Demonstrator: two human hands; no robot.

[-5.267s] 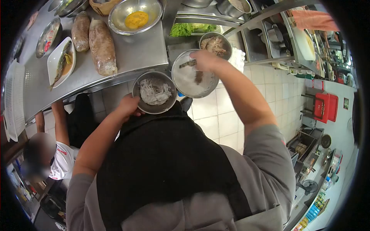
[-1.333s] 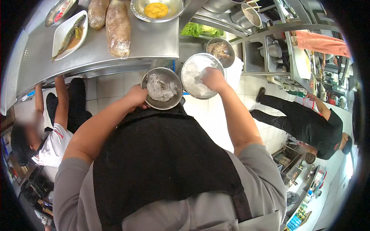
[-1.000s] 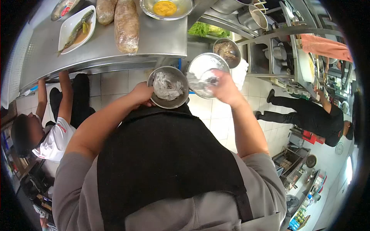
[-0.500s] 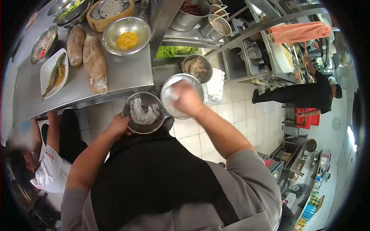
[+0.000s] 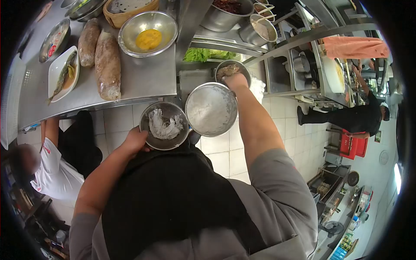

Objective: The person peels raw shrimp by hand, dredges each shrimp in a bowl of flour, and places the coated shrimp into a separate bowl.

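Observation:
My left hand (image 5: pixel 136 141) is closed on the rim of a metal bowl (image 5: pixel 148 107) that holds white, powder-coated pieces (image 5: pixel 162 125). Just right of it stands a metal bowl of white powder (image 5: pixel 210 108), which looks like flour. My right hand (image 5: pixel 236 81) reaches past the powder into a farther metal bowl (image 5: pixel 245 71) of brownish, raw-looking pieces (image 5: pixel 227 70), whose kind I cannot make out. Its fingers are mostly hidden among those pieces, so their grip does not show.
On the steel table (image 5: pixel 147 78) are a bowl of beaten egg (image 5: pixel 148 40), two wrapped rolls (image 5: pixel 107 65), a plate with a fish (image 5: pixel 65 76) and a bamboo steamer (image 5: pixel 130 17). One person in white (image 5: pixel 56 169) is at left, another in black (image 5: pixel 351 116) at right.
My right hand has moved from the powder bowl up and right into the bowl of brownish pieces. My left hand still holds its bowl. The view has shifted slightly.

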